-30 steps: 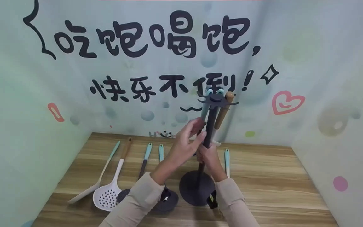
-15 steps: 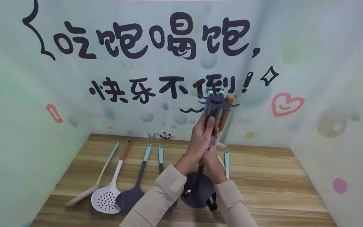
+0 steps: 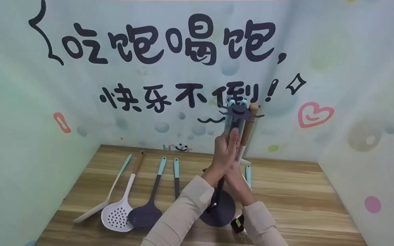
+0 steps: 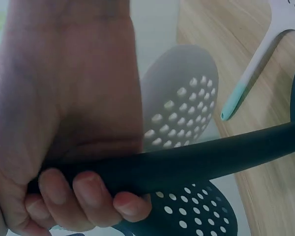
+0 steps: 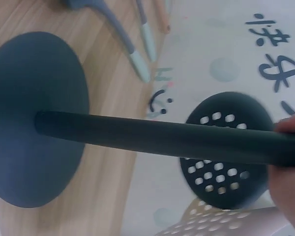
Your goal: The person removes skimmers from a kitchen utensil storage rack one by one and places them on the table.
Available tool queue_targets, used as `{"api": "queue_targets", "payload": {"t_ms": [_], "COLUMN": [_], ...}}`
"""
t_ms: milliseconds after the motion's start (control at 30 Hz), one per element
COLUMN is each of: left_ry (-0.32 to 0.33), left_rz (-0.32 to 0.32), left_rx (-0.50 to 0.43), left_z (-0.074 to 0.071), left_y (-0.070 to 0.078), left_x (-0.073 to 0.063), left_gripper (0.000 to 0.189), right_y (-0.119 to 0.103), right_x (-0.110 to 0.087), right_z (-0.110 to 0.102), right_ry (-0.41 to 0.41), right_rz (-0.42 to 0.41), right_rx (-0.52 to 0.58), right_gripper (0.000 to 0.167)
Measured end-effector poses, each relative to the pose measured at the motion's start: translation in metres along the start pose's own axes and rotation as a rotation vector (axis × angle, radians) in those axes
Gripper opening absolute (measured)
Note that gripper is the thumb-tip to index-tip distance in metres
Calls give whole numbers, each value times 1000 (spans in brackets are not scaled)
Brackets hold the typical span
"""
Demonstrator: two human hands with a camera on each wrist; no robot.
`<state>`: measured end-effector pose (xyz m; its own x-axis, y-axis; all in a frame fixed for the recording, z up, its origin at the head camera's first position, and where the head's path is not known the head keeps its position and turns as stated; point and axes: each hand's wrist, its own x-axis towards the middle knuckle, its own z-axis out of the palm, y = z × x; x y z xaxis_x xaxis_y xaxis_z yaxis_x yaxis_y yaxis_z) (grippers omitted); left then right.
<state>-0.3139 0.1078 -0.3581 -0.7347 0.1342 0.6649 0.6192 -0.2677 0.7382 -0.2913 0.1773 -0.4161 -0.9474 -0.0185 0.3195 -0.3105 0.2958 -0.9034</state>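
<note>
A dark utensil stand has a round base, a straight pole and a hooked top. My left hand grips the pole just under the hooks, its fingers curled round it in the left wrist view. Lower down, my right hand holds the same pole, partly covered by the left wrist. From the hooks hang mint-handled utensils and one with a wooden handle. Behind the pole are a dark skimmer and a pale skimmer.
On the wooden table lie a pale turner, a white skimmer and a dark slotted turner. A mint handle runs under the left sleeve, and another mint handle lies right of the hands. A printed curtain hangs behind.
My left hand has moved right from beside the pole and closed round it above the right hand. The hanging wooden-handled utensil now hangs more upright. My right hand keeps its hold.
</note>
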Motion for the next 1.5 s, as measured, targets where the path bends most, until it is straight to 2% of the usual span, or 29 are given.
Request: {"api": "queue_targets", "payload": {"t_ms": [133, 200, 300, 367, 433, 500, 600, 667, 833, 900, 1167, 1267, 1433, 1500], "left_ry": [27, 45, 58, 61, 61, 61, 59, 60, 73, 76, 83, 65, 53, 58], "left_rz": [31, 47, 49, 44, 40, 41, 60, 73, 105, 109, 88, 81, 55, 58], "left_rx": [10, 27, 40, 45, 42, 41, 48, 66, 142, 157, 158, 133, 106, 109], "left_z": [1, 2, 3, 4, 4, 2, 2, 2, 2, 2, 2, 2, 3, 4], "left_y": [15, 23, 26, 27, 26, 25, 21, 21, 28, 29, 29, 19, -5, -8], "left_x": [-1, -2, -3, -4, -3, -2, -2, -2, -4, -4, -4, -3, 0, 0], "left_gripper": [61, 53, 40, 33, 27, 27, 35, 45, 66, 69, 71, 69, 68, 68], "right_y": [-8, -11, -20, -28, -41, -51, -57, -54, -34, -27, -10, -7, -6, -6], "right_x": [-10, -19, -33, -41, -44, -44, -40, -36, -30, -28, -27, -29, -34, -35], "right_z": [-2, -5, -15, -26, -37, -47, -58, -60, -53, -51, -52, -53, -58, -60], "right_ry": [-41, -87, -157, -173, -153, -80, 53, 101, 18, -10, -20, -8, 4, 2], "right_rz": [55, 36, 16, 16, 66, 99, 119, 71, -31, -44, -60, -59, 17, 33], "right_rx": [-5, -42, -130, -196, -239, -242, -220, -198, -111, -63, 36, 59, 138, 157], "right_gripper": [8, 17, 36, 41, 34, 26, 19, 23, 36, 37, 36, 34, 30, 29]}}
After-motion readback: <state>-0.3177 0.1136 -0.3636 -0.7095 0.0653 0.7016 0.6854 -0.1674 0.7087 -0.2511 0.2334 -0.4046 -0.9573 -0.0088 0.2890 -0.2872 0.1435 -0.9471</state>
